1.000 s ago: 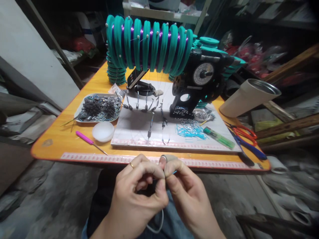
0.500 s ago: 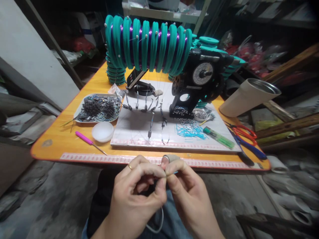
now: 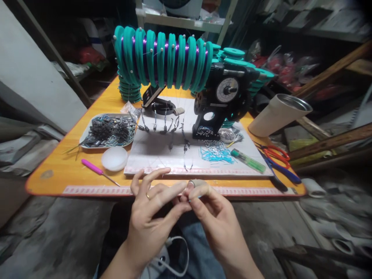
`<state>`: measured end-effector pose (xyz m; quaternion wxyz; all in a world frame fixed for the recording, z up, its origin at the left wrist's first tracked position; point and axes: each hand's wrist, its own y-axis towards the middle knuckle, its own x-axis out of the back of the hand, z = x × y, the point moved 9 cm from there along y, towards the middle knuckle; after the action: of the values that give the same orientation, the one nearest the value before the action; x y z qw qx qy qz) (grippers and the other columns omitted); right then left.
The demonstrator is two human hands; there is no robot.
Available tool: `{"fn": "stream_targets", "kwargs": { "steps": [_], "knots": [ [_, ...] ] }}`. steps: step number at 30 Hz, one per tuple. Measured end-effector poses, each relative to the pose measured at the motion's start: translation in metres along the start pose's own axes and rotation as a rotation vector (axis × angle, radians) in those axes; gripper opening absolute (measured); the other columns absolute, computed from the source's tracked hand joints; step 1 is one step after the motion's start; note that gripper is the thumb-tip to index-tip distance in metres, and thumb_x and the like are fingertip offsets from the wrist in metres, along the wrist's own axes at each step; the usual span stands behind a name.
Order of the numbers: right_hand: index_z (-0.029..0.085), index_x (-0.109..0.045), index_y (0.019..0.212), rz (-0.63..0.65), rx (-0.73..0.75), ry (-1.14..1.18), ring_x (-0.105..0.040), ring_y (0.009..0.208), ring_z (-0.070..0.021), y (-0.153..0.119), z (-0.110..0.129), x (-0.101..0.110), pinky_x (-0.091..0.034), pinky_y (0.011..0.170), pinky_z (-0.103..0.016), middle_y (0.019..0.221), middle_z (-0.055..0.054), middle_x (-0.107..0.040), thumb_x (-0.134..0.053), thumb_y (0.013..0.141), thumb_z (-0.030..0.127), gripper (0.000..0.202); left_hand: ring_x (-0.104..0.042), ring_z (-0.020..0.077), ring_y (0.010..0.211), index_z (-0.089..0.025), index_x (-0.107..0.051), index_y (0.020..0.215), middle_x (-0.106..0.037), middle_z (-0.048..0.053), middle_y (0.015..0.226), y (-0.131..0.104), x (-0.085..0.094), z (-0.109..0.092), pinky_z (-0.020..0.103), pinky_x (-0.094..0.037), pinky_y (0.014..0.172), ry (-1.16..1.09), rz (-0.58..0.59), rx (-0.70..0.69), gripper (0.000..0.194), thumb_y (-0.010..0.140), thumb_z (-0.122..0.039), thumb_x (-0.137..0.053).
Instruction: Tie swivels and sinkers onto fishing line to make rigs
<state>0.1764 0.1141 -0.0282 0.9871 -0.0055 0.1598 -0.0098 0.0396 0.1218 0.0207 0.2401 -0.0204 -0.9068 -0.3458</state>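
Over my lap at the table's front edge, both hands come together at the fingertips. My right hand (image 3: 217, 217) pinches a thin blue piece (image 3: 194, 198) between thumb and forefinger; only a sliver of it shows. A beige wrap covers one of its fingers. My left hand (image 3: 154, 211), with a gold ring, has its thumb and forefinger apart beside the right fingertips and other fingers raised and spread. Beyond them lies a white board (image 3: 151, 155) with hanging dark rigs on fine lines. Blue strips and silvery bits (image 3: 216, 151) lie at its right.
Teal spools (image 3: 164, 58) on a black geared stand (image 3: 221, 93) rise at the back. Leftward are a tray of dark parts (image 3: 84, 137), a white bowl (image 3: 114, 159) and a pink-handled tool (image 3: 92, 166). A green case (image 3: 248, 161) and pliers (image 3: 283, 170) lie rightward.
My left fingers have lifted and spread from their pinch at the right fingertips. The right hand keeps its pinch. The view has shifted slightly, and a white cable device shows on my lap.
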Motion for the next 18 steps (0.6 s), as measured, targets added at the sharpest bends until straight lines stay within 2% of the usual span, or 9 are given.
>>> {"fn": "stream_targets", "kwargs": {
  "steps": [1, 3, 6, 9, 16, 18],
  "knots": [
    [0.023, -0.069, 0.084, -0.022, 0.027, -0.032, -0.064, 0.090, -0.0180, 0.001, 0.003, 0.002, -0.051, 0.085, -0.028, 0.088, -0.002, -0.067, -0.070, 0.092, 0.031, 0.011, -0.059, 0.0262, 0.123, -0.029, -0.063, 0.119, -0.074, -0.003, 0.081, 0.001, -0.002, 0.002, 0.059, -0.016, 0.117, 0.014, 0.017, 0.018, 0.045, 0.081, -0.006, -0.071],
    [0.023, -0.070, 0.084, -0.065, 0.066, -0.079, -0.065, 0.088, -0.0175, 0.002, 0.008, 0.006, -0.052, 0.083, -0.028, 0.087, -0.002, -0.068, -0.070, 0.092, 0.031, 0.011, -0.059, 0.0256, 0.122, -0.026, -0.059, 0.111, -0.073, -0.002, 0.085, 0.003, -0.004, 0.006, 0.059, -0.016, 0.117, 0.008, 0.050, 0.056, 0.039, 0.080, -0.005, -0.067],
    [0.024, -0.070, 0.084, -0.111, 0.095, -0.112, -0.067, 0.090, -0.0177, 0.003, 0.012, 0.011, -0.052, 0.086, -0.028, 0.086, -0.002, -0.069, -0.071, 0.091, 0.030, 0.009, -0.061, 0.0244, 0.108, -0.027, -0.058, 0.094, -0.071, -0.002, 0.083, 0.005, -0.005, 0.006, 0.055, -0.027, 0.111, -0.027, 0.084, 0.057, 0.028, 0.081, -0.003, -0.062],
    [0.024, -0.071, 0.084, -0.124, 0.110, -0.123, -0.067, 0.089, -0.0170, 0.003, 0.013, 0.011, -0.052, 0.090, -0.030, 0.086, -0.002, -0.070, -0.072, 0.090, 0.030, 0.008, -0.059, 0.0234, 0.095, -0.026, -0.059, 0.087, -0.069, -0.002, 0.075, 0.008, -0.005, 0.004, 0.050, -0.035, 0.102, -0.039, 0.092, 0.027, 0.026, 0.082, -0.001, -0.060],
    [0.026, -0.073, 0.086, -0.104, 0.111, -0.123, -0.068, 0.090, -0.0159, 0.005, 0.015, 0.007, -0.054, 0.082, -0.025, 0.090, -0.002, -0.072, -0.071, 0.091, 0.028, 0.005, -0.061, 0.0232, 0.095, -0.028, -0.065, 0.100, -0.073, -0.003, 0.080, 0.013, -0.004, 0.002, 0.046, -0.035, 0.098, -0.010, 0.072, -0.027, 0.031, 0.081, -0.003, -0.067],
    [0.026, -0.073, 0.086, -0.107, 0.110, -0.128, -0.068, 0.090, -0.0160, 0.006, 0.015, 0.007, -0.054, 0.081, -0.025, 0.089, -0.002, -0.072, -0.071, 0.090, 0.027, 0.005, -0.061, 0.0229, 0.094, -0.027, -0.064, 0.097, -0.073, -0.004, 0.079, 0.013, -0.003, 0.003, 0.044, -0.037, 0.096, -0.022, 0.065, -0.023, 0.030, 0.080, -0.002, -0.067]
  ]
}}
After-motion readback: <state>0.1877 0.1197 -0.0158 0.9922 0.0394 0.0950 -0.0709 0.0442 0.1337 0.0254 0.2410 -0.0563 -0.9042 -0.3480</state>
